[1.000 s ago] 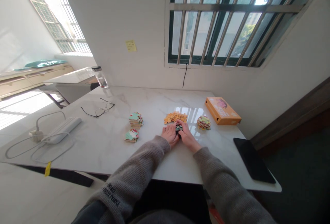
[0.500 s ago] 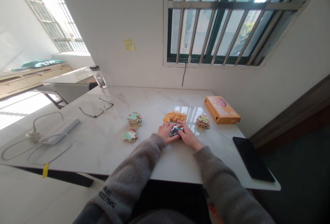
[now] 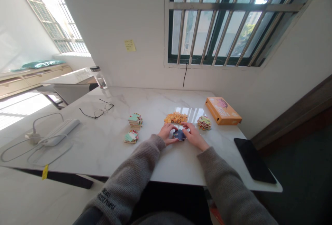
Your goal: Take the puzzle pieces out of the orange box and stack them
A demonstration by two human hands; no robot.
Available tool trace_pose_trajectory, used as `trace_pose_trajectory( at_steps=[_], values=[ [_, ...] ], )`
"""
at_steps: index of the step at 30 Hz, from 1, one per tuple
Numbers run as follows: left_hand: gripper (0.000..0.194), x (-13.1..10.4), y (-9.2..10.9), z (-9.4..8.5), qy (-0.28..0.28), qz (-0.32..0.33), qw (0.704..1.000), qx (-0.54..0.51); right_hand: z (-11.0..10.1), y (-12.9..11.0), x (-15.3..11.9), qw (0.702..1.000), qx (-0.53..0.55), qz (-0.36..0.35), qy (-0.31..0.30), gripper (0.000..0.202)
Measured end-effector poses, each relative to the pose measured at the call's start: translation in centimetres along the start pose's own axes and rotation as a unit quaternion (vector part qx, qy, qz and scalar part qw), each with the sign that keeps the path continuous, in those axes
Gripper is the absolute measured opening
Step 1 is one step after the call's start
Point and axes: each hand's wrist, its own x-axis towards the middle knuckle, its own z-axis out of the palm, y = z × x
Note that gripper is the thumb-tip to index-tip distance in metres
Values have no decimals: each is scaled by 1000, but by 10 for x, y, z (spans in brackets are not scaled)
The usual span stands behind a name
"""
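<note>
A small stack of dark blue jigsaw puzzle pieces sits on the table between my hands. My left hand curves round its left side, thumb at the near edge and fingers at the far edge. My right hand has its thumb and fingertips at the right edge of the stack, gripping it. Just beyond lies a heap of orange-yellow puzzle pieces. To the left stand two piles of light green and red pieces, a taller pile and a lower pile. Another pile of pieces stands to the right.
An orange puzzle box lies at the back right, with a black tablet near the right edge. On the left are eyeglasses, a white power strip with its cable, and a clear bottle by the wall.
My hands have drawn slightly apart, the right one moving a little rightward. More of the dark blue pieces now shows between them. The piles around have stayed put.
</note>
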Motion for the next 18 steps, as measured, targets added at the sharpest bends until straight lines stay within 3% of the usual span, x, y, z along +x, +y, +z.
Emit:
trace_pose_trajectory(
  at_steps=[8,18],
  values=[
    [46,0,10,-2,60,-15,997,-49,-12,-20,-2,999,43,0,23,30],
    [46,2,20,-3,110,17,993,-28,-1,-30,-4,987,160,30,6,31]
  ],
)
